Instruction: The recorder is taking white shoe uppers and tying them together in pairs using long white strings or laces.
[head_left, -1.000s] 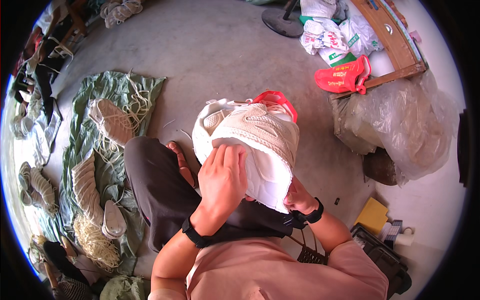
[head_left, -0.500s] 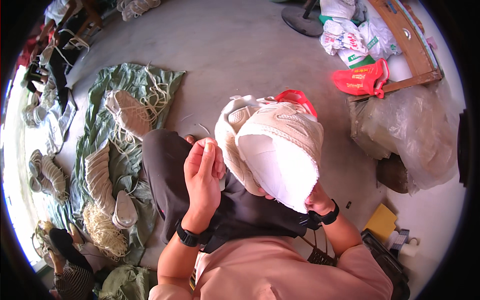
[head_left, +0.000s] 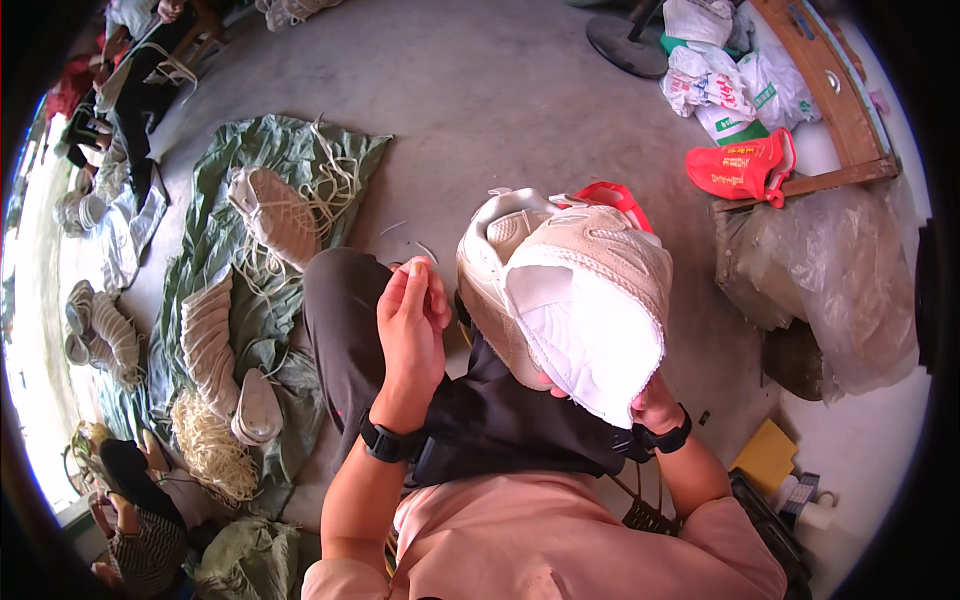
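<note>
At the far left, a co-worker in a striped top (head_left: 150, 545) sits at the lower edge, and grey-and-beige shoes (head_left: 118, 335) lie in a cluster above. To the right, a crumpled dark green plastic sheet (head_left: 262, 140) covers part of the grey floor. On it are a nested row of ribbed beige shoe uppers (head_left: 208, 350), a loose tangle of cream strands (head_left: 212, 450), a white oval shoe-shaped piece (head_left: 258, 410) and a beige laced shoe upper (head_left: 280, 218). The person's left hand (head_left: 412, 315) is raised above the dark trousers (head_left: 350, 335), apart from the right, fingers curled and thumb tip against the fingertips; whether anything lies between them cannot be made out. Just beside it, a cluster of white-and-beige shoe uppers (head_left: 600, 260) stands over the lap, the nearest showing its white lining, with a red piece (head_left: 625, 205) behind. The right hand (head_left: 657, 402), partly hidden, is clamped on the lower rim of the nearest upper. Further right are white plastic bags (head_left: 712, 80), a red pouch with yellow print (head_left: 735, 168), a flat yellow item (head_left: 766, 455), a brown wooden frame (head_left: 835, 85) and crumpled clear plastic sheeting (head_left: 855, 290).
</note>
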